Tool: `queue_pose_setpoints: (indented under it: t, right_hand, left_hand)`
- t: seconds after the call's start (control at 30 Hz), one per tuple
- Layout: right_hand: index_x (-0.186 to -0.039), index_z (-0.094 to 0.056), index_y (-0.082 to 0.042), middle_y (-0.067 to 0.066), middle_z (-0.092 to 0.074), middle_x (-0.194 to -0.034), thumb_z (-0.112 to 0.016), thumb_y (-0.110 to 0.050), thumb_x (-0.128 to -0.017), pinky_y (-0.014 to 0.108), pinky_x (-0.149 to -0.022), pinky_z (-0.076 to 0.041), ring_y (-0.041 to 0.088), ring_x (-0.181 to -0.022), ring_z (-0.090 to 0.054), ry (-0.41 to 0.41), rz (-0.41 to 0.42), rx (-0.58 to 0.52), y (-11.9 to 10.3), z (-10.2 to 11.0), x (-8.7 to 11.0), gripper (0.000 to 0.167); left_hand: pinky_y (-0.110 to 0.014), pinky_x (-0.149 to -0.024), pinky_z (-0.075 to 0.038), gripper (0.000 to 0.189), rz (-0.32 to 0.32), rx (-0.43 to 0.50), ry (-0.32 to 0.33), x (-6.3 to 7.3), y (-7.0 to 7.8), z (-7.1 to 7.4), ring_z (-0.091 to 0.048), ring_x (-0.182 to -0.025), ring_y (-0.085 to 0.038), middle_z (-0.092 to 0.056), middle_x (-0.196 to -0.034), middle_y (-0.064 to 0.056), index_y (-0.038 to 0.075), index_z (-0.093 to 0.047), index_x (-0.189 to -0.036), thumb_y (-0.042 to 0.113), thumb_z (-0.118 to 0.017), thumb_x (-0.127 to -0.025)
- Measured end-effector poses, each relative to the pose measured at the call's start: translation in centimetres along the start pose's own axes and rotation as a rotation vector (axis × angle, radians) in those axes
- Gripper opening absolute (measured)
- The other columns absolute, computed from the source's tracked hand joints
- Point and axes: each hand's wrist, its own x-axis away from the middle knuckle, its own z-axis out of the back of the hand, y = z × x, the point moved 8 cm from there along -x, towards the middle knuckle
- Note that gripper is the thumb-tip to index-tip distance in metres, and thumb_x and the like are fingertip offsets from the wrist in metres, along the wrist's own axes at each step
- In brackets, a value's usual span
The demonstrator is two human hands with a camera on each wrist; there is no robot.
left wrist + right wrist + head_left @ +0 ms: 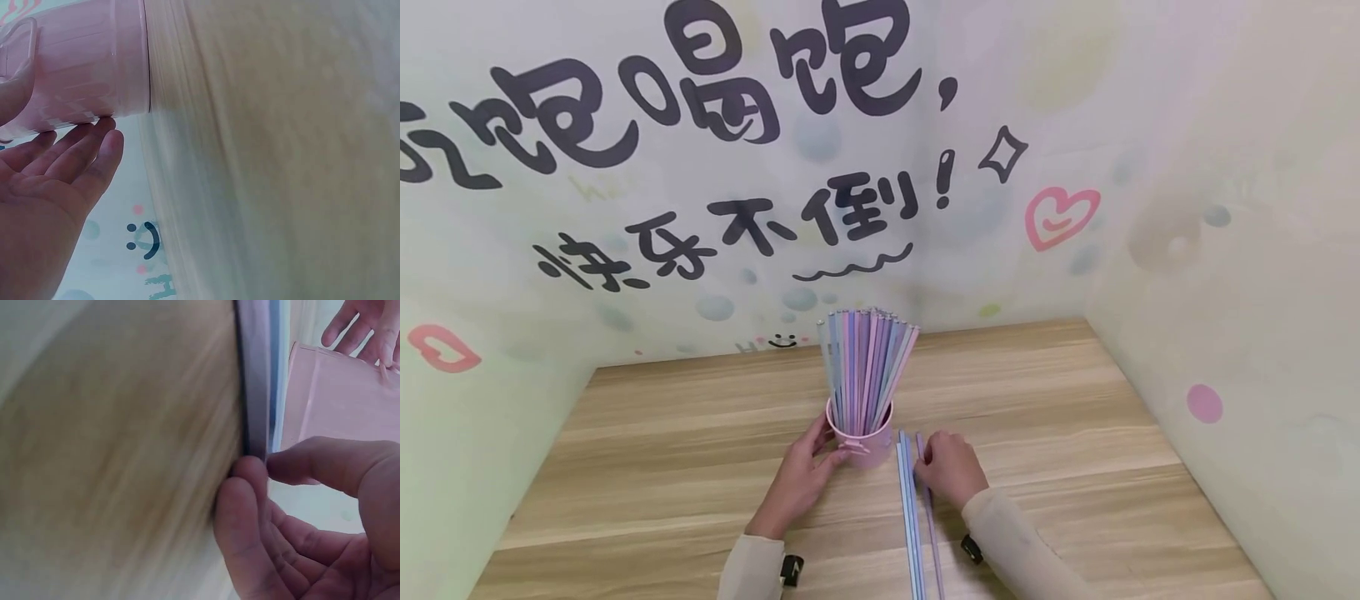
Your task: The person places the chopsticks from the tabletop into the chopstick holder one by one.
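Note:
A pink cup stands upright on the table, packed with pastel chopsticks in blue, pink and purple. My left hand holds this cup from its left side; in the left wrist view the fingers touch the wall and the thumb lies by the handle. To the right of the cup, my right hand pinches a purple chopstick between thumb and fingers, as the right wrist view shows. Just left of that one, several blue chopsticks lie side by side on the wood.
The wood-grain table meets a printed wall behind the cup and a plain side wall on the right. Black wrist straps show at both sleeves.

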Motion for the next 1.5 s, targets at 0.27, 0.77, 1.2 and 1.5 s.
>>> queue_pose_setpoints:
  t: [0.27, 0.77, 1.2, 1.5]
  right_hand:
    - [-0.052, -0.048, -0.012, -0.004, -0.046, -0.05, -0.068, 0.001, -0.074, 0.022, -0.039, -0.038, 0.011, -0.044, -0.042, 0.025, 0.027, -0.023, -0.2, 0.1, 0.2, 0.032]
    - [-0.091, -0.057, 0.003, 0.01, -0.062, -0.071, -0.06, -0.002, -0.092, 0.029, -0.045, -0.059, 0.017, -0.05, -0.061, 0.067, -0.098, -0.391, 1.2, 4.8, -1.4, 0.005]
    - [-0.111, -0.05, 0.004, 0.02, -0.066, -0.074, -0.051, -0.01, -0.101, 0.037, -0.05, -0.062, 0.023, -0.05, -0.065, 0.319, -0.011, -0.679, -1.5, 12.0, -3.2, 0.017]
    - [-0.115, -0.045, 0.003, 0.023, -0.067, -0.081, -0.046, -0.016, -0.105, 0.035, -0.056, -0.064, 0.021, -0.058, -0.068, 0.468, 0.087, -0.75, -5.0, 15.5, -4.2, 0.021]
  left_hand:
    - [-0.042, -0.111, -0.044, 0.073, -0.022, 0.021, -0.006, 0.0, 0.0, -0.1, -0.055, -0.128, -0.031, -0.048, -0.148, -0.017, 0.004, -0.03, -0.155, 0.019, -0.069, -0.094]
    - [-0.038, -0.112, -0.044, 0.073, 0.01, 0.025, -0.009, 0.0, -0.2, -0.2, -0.053, -0.13, -0.03, -0.047, -0.15, -0.014, 0.007, -0.03, -0.156, 0.017, -0.068, -0.095]
    - [-0.04, -0.112, -0.043, 0.073, 0.008, 0.03, -0.004, 0.0, -0.3, -0.1, -0.054, -0.129, -0.029, -0.047, -0.149, -0.014, 0.006, -0.031, -0.155, 0.016, -0.069, -0.094]
    - [-0.04, -0.112, -0.044, 0.074, -0.004, 0.027, 0.0, -0.2, -0.5, 0.0, -0.055, -0.128, -0.029, -0.049, -0.148, -0.015, 0.004, -0.032, -0.155, 0.019, -0.07, -0.093]
